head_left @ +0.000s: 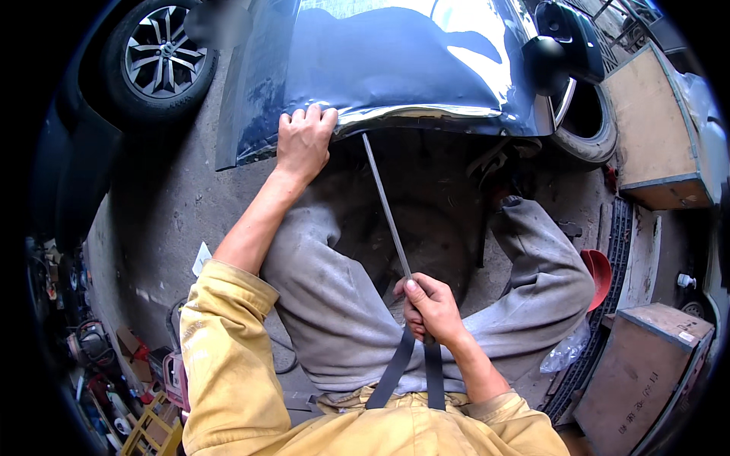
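Metal rod (386,205) at the edge of a dark blue panel (357,68)

We located the rod in the centre of the frame, slanting from the panel's near edge down to the right hand (432,306). Its upper end met the edge just right of the left hand (306,140); we could not tell what it touched beneath. The right hand was closed around the rod's lower part, thumb laid along it. The left hand was clenched over the panel's edge, fingers bent, fingertips hidden.

The panel filled the upper middle of the frame, glossy, with bright reflections. We noted its near edge as wavy, with a pale, uneven strip along it. A black side mirror (582,45) was at upper right, above a tyre (597,140).

Below the panel we recorded bent knees in grey trousers (327,266), yellow sleeves (236,349) and two dark straps (391,372) near the right hand. A spoked wheel (167,53) stood at upper left on the grey floor (198,152). Toward the right rim we listed two wooden boxes (654,114), a red curved object (597,277) and clear plastic wrap (566,349).
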Motion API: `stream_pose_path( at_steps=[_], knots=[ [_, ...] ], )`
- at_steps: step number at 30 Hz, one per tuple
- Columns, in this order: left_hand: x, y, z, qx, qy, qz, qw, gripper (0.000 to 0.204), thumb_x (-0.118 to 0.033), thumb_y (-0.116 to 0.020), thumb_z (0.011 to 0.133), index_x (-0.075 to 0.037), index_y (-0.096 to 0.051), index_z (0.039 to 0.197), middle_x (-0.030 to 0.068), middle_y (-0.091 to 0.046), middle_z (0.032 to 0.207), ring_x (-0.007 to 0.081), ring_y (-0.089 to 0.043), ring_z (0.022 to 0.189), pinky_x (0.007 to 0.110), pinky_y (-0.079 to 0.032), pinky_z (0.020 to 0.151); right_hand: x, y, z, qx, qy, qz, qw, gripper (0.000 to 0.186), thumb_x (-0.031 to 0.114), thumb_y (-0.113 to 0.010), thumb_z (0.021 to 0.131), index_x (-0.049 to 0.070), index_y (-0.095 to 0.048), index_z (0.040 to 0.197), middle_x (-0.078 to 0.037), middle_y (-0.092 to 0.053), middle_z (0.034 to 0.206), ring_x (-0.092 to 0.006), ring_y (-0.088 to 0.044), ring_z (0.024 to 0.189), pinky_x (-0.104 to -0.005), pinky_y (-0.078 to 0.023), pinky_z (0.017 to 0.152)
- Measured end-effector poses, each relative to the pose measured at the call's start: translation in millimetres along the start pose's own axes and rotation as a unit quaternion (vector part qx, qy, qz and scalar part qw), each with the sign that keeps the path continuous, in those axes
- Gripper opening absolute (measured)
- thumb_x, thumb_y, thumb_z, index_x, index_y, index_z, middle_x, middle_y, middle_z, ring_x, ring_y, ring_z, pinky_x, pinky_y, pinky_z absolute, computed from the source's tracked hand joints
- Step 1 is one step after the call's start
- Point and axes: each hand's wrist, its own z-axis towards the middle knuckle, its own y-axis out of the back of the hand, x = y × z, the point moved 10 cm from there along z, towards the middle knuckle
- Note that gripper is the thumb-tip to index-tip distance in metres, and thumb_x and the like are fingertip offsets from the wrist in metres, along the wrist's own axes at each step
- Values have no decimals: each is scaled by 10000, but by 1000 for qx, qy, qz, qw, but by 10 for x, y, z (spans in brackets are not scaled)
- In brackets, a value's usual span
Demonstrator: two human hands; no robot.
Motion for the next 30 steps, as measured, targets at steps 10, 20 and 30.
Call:
stream_pose_path(
  at_steps=[10,20,30],
  knots=[
    [23,10,-10,16,21,17,999,335,-37,-668,685,-135,-559,986,51,-587,892,237,-620,821,402,-447,709,-114,557,460,-192,269,-393,858,224,243,-520,1002,56,-547,881,-225,-594,647,-465,-598,673,-508,-450,529],
    [140,56,44,-8,47,-38,998,343,3,-595,685,-89,-535,1010,87,-562,922,275,-587,857,416,-409,730,72,747,529,-183,211,-481,831,304,290,-500,1012,38,-539,846,-233,-576,628,-444,-600,634,-498,-455,529],
    [25,14,30,-14,0,22,1000,224,-36,-601,753,-106,-541,957,69,-573,893,239,-595,792,398,-414,693,484,-123,-105,-69,69,-245,965,243,212,-456,1053,-3,-554,997,1,-416,489,-83,-392,361,-263,-324,357]
  ],
)
